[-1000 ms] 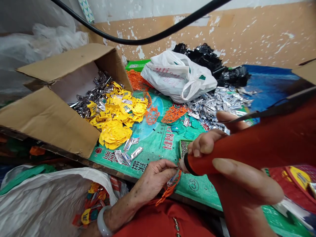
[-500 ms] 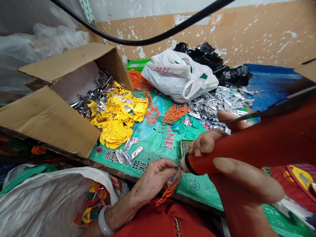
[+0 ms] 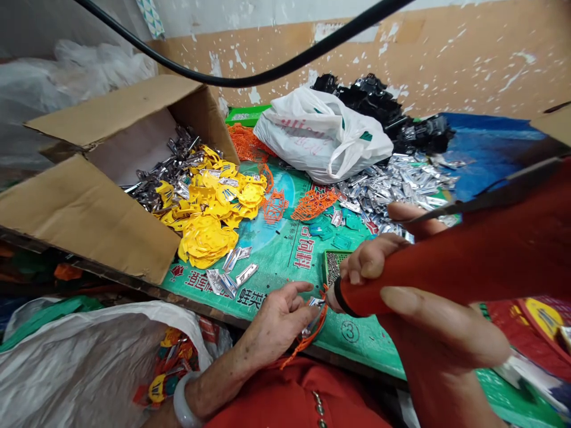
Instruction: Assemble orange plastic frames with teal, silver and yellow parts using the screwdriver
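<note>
My right hand (image 3: 401, 273) is wrapped round a red electric screwdriver (image 3: 468, 255) with a black ring near its pale nose. Its tip points left, down at an orange lattice plastic piece (image 3: 307, 345) by the table's front edge. A silver part (image 3: 314, 304) lies against that piece. My left hand (image 3: 279, 318) holds the piece from the left, thumb close to the screwdriver tip and index finger lifted off. Some of its fingers are hidden behind the thumb. Just beyond the tip stands a small green tray (image 3: 332, 270) of tiny metal screws.
A cardboard box (image 3: 89, 214) spills dark metallic parts and yellow plastic pieces (image 3: 209, 238) at left. A white plastic bag (image 3: 307, 137), silver parts (image 3: 401, 184) and black parts (image 3: 379, 107) lie at the back. A black cable (image 3: 250, 77) hangs across. A large sack (image 3: 89, 362) stands front left.
My left index finger has straightened and come away from the screwdriver tip, where finger and thumb were pinched together before. My right hand and the screwdriver have hardly moved.
</note>
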Available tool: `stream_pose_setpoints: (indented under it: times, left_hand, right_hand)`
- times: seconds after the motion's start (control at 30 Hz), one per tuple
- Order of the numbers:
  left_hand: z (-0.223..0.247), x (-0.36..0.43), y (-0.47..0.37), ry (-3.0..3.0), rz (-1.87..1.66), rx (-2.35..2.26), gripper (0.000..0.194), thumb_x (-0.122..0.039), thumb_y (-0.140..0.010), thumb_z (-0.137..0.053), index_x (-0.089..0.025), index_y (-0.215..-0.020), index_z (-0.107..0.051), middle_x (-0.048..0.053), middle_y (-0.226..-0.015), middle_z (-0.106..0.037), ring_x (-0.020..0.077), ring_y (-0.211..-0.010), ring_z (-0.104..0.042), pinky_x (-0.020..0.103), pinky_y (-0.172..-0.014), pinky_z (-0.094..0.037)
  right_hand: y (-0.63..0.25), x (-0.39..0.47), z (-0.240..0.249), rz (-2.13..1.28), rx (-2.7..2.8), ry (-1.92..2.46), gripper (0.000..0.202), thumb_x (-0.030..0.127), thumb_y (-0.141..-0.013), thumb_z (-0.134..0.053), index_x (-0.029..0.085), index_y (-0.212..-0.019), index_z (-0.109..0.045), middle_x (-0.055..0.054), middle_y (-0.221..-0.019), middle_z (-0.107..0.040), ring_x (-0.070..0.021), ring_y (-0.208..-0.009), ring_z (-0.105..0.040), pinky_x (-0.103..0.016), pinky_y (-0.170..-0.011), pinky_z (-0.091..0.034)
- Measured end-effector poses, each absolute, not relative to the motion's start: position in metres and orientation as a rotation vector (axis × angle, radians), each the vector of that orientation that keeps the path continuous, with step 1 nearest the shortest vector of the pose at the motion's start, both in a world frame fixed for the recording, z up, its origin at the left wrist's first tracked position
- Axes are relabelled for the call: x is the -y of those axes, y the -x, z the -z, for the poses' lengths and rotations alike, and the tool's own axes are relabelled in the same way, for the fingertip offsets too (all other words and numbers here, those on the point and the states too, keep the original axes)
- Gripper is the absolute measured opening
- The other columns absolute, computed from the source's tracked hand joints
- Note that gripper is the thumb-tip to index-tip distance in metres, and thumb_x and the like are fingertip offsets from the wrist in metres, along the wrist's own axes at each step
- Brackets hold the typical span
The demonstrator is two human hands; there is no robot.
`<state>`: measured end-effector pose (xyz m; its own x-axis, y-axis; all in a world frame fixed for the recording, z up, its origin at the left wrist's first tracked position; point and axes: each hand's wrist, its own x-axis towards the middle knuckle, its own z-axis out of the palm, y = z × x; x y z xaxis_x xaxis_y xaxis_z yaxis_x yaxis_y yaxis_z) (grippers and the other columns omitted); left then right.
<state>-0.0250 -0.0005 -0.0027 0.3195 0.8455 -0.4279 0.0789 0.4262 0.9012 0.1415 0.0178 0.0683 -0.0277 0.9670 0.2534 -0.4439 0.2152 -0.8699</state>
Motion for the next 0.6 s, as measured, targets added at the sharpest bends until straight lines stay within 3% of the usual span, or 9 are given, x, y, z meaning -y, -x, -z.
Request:
stream_pose_setpoints:
  times: [0.13,0.27,0.6]
  left_hand:
    - [0.0033,0.0037,0.0243,-1.071,-0.643,-1.105,0.027,-0.038,-0.086,-0.058,-0.014,-0.099,-0.056,-0.006,-0.062,-0.047,0.0106,-0.055,-0.04,0.025,-0.052,-0.027]
    - [0.0055,0.0059,0.0249,-1.144,-0.674,-1.096,0.024,-0.04,-0.089,-0.055,-0.016,-0.096,-0.054,-0.003,-0.07,-0.054,0.0121,-0.061,-0.044,0.026,-0.056,-0.031]
    - [-0.0015,0.0091,0.0215,-1.209,-0.628,-1.135,0.027,-0.043,-0.091,-0.053,-0.016,-0.097,-0.053,-0.007,-0.061,-0.043,0.0101,-0.056,-0.034,0.025,-0.05,-0.024]
  right_hand:
    - [-0.1403,-0.0169,-0.0685,-1.266,1.031,0.681,0.053,0.032,-0.068,-0.082,0.035,-0.117,-0.061,0.003,-0.072,-0.063,-0.0158,-0.064,-0.058,-0.033,-0.063,-0.053]
    - [-0.1395,-0.0161,-0.0691,-1.251,1.036,0.705,0.053,0.034,-0.067,-0.082,0.034,-0.116,-0.061,0.003,-0.071,-0.062,-0.0165,-0.063,-0.057,-0.035,-0.062,-0.052]
    - [-0.1375,-0.0161,-0.0711,-1.251,1.029,0.702,0.052,0.033,-0.068,-0.082,0.034,-0.116,-0.061,0.003,-0.07,-0.063,-0.0171,-0.062,-0.058,-0.036,-0.064,-0.051]
